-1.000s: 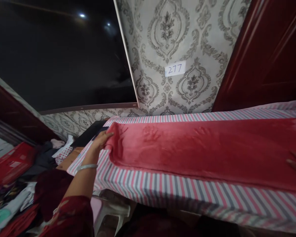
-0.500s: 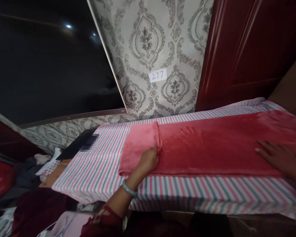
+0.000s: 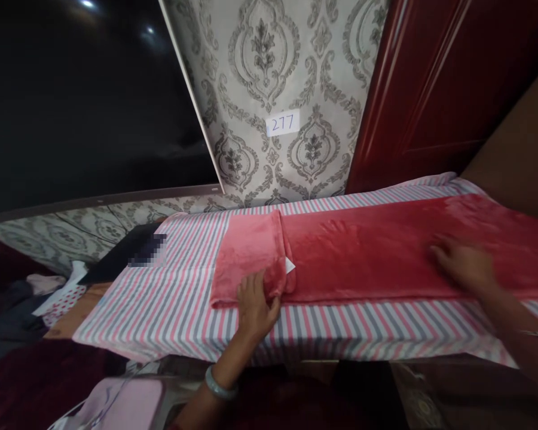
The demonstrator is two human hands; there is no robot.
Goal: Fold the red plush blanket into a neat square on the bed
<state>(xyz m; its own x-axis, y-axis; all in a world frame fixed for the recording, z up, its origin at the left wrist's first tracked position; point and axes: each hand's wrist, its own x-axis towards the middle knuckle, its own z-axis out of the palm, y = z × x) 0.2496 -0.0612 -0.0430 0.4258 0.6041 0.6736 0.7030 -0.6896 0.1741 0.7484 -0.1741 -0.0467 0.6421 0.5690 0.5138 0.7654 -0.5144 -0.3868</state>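
Observation:
A red plush blanket [image 3: 367, 257] lies as a long strip on a striped cloth [image 3: 161, 304]. Its left end is folded over, showing a paler pink side [image 3: 246, 239]. On the front part of this fold rests my left hand [image 3: 254, 304], fingers laid flat and thumb apart near the fold's edge. A small white tag [image 3: 290, 266] sticks out at that edge. Over the blanket's right half is my right hand [image 3: 466, 263], slightly blurred, fingers somewhat bent and apart, with nothing visible in it. Whether it touches the blanket is unclear.
Behind the cloth stand a patterned wall with a paper marked 277 [image 3: 282, 123], a large dark screen [image 3: 89, 107] and a dark red door [image 3: 430, 89]. A black object [image 3: 116, 257] lies at the left end. Clothes [image 3: 45, 382] and a pink item [image 3: 125, 403] are at lower left.
My left hand has gone from gripping the fold's edge to lying flat on the fold. The white tag now shows. My right hand has moved left over the blanket. The view has shifted slightly.

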